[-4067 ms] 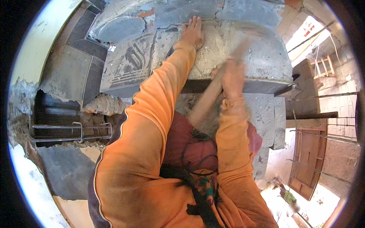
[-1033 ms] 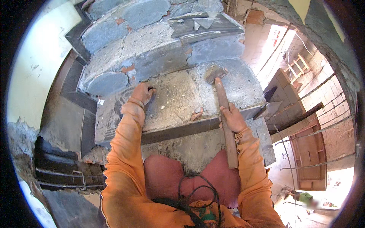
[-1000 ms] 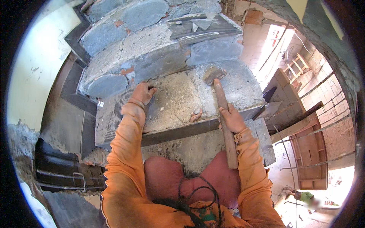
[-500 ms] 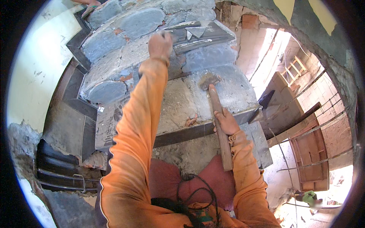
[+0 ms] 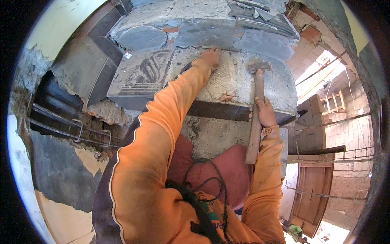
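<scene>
A hammer with a long wooden handle (image 5: 254, 126) is gripped by my right hand (image 5: 265, 111), partway along the handle. Its heavy, dusty head (image 5: 258, 66) rests on or just above the rough step, pointing away from me. My left hand (image 5: 210, 58) reaches down to the back of the same bare concrete tread (image 5: 223, 82), close to the foot of the grey riser (image 5: 205, 33). Its fingers look stretched out against the surface; no object shows in them, though the fingertips are partly hidden.
A dark stone slab (image 5: 142, 71) covers the tread's left part. Broken slab pieces (image 5: 260, 14) lie on the step above. A reddish fragment (image 5: 227, 96) sits near the tread's front edge. Exposed steel bars (image 5: 61, 124) run through broken wall at left; thin rods (image 5: 325, 122) cross at right.
My left hand has come down from the upper step to the lower tread. The view has shifted and tilted; my right hand still holds the hammer.
</scene>
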The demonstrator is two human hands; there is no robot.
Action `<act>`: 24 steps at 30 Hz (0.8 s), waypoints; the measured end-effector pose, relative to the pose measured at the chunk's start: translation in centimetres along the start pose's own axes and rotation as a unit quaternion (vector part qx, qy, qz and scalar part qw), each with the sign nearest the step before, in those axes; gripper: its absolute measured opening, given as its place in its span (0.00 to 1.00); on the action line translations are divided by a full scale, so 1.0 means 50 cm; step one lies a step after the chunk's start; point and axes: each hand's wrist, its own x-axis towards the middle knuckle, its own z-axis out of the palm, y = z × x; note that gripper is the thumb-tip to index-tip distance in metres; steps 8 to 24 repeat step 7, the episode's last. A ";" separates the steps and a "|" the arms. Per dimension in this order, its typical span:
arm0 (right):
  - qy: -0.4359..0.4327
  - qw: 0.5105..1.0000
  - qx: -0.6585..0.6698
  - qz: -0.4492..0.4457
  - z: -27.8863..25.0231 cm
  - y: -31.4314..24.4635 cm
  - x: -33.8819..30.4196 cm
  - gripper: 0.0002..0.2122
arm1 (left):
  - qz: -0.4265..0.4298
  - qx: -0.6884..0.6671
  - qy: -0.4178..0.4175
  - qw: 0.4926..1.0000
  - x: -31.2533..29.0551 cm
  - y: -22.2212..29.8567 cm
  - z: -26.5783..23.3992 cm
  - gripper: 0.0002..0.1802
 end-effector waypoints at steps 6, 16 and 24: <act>0.047 0.990 -0.079 -0.108 0.010 0.011 -0.089 0.14 | 0.025 0.076 -0.027 0.996 0.059 -0.036 0.032 0.32; 0.054 0.991 -0.077 -0.100 0.004 0.023 -0.096 0.14 | 0.025 0.099 -0.055 0.993 0.060 -0.027 0.020 0.33; 0.054 0.991 -0.077 -0.100 0.004 0.023 -0.096 0.14 | 0.025 0.099 -0.055 0.993 0.060 -0.027 0.020 0.33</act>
